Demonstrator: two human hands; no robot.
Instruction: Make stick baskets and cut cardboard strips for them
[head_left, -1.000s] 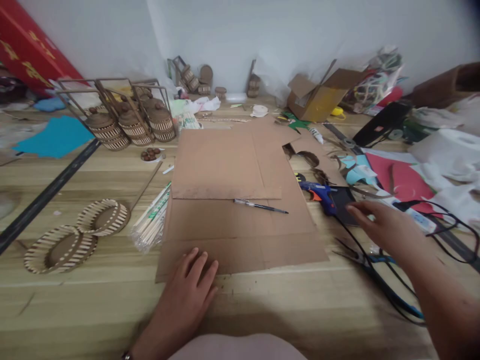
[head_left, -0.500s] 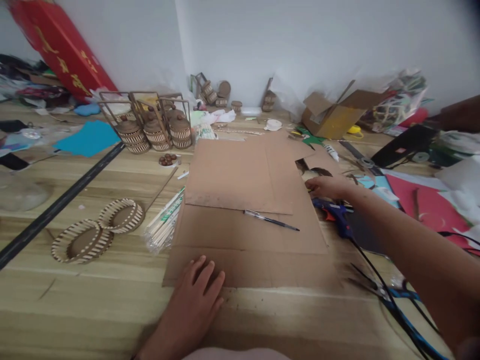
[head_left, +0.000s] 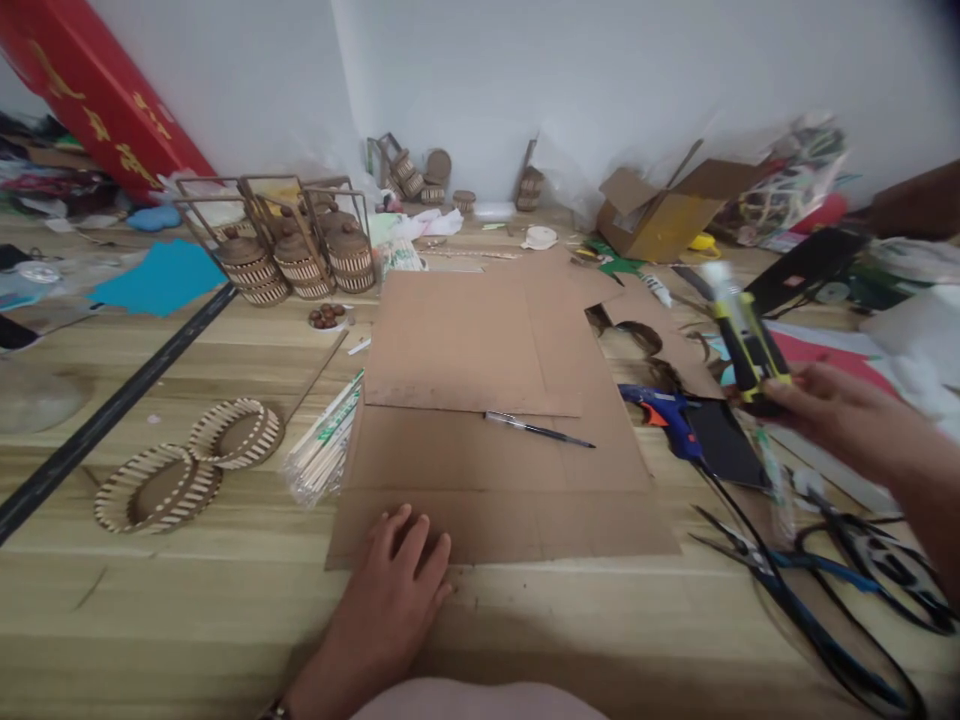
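My left hand [head_left: 394, 590] lies with fingers spread over the near edge of the cardboard sheets [head_left: 480, 465]. Raised at the right, my right hand [head_left: 847, 415] grips what looks like a black and yellow utility knife [head_left: 750, 350], its pale upper end blurred. A pen [head_left: 540, 430] rests on the cardboard, along the lower edge of the top sheet [head_left: 465, 340]. Below and left of my right hand are a blue glue gun [head_left: 671, 420] and, nearer me, blue-handled pliers [head_left: 765, 565].
Two joined round baskets [head_left: 157, 490] and a bundle of wooden sticks [head_left: 326, 440] lie left of the cardboard. Behind them stand lidded baskets in frames [head_left: 296, 255] and a dish of brown beads [head_left: 328, 317]. An open carton [head_left: 660, 215] sits back right. Black cord loops near the pliers.
My right hand has come up and to the right from beside the cardboard's right edge, now with the utility knife raised in it. My left hand has stayed on the cardboard.
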